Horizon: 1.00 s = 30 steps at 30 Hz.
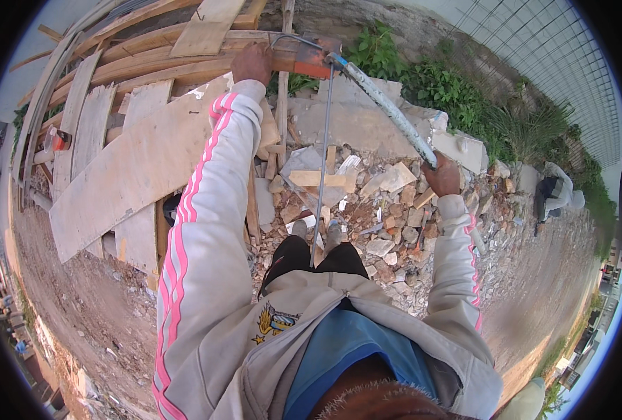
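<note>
Closest to my lens: grey jacket with pink stripes, blue shirt beneath. One bent steel rod (323, 147) runs from between the two shoes up to one red bending tool (309, 61) on a timber beam (150, 66). One long pale pipe handle (384, 105) slants down from that tool. Left hand (252, 63) is closed on top of the beam, just beside the tool. Right hand (442, 175) is wrapped tight round the handle's lower end. I count several loose boards (129, 168) stacked on the left. Broken masonry rubble (388, 217) spreads under the rod. One crouching person (556, 192) works well apart, far right, near green weeds (458, 98).
</note>
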Each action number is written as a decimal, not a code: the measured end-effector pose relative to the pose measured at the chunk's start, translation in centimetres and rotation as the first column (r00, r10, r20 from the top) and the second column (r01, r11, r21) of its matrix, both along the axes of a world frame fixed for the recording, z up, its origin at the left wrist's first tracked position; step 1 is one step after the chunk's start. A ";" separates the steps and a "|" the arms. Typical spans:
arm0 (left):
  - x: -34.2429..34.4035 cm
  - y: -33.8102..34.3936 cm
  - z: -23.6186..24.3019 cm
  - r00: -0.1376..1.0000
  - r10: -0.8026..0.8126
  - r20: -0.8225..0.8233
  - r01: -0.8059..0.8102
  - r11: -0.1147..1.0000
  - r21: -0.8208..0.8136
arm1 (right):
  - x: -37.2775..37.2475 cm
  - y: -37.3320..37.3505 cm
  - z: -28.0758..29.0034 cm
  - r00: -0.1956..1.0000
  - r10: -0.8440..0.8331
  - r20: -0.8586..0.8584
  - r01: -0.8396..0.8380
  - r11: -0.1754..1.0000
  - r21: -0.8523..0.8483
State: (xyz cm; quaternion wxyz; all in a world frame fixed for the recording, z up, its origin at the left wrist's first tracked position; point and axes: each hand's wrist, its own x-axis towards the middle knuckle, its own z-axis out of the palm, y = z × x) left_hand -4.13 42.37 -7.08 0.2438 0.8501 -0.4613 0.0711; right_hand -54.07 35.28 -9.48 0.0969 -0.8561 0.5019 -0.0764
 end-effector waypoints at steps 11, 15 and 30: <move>0.5 -0.3 -0.9 0.999 -0.027 0.029 0.030 0.996 -0.085 | 3.3 9.8 -0.7 0.965 -0.223 0.140 0.202 0.968 0.151; 0.4 -0.4 -0.5 0.999 -0.042 -0.027 0.042 0.999 -0.023 | 3.4 11.3 -1.3 0.954 -0.257 0.154 0.221 0.951 0.219; 0.7 -0.5 -0.3 0.997 -0.036 -0.062 0.034 0.999 -0.034 | 6.5 16.0 0.2 0.929 -0.363 0.072 0.366 0.930 -0.030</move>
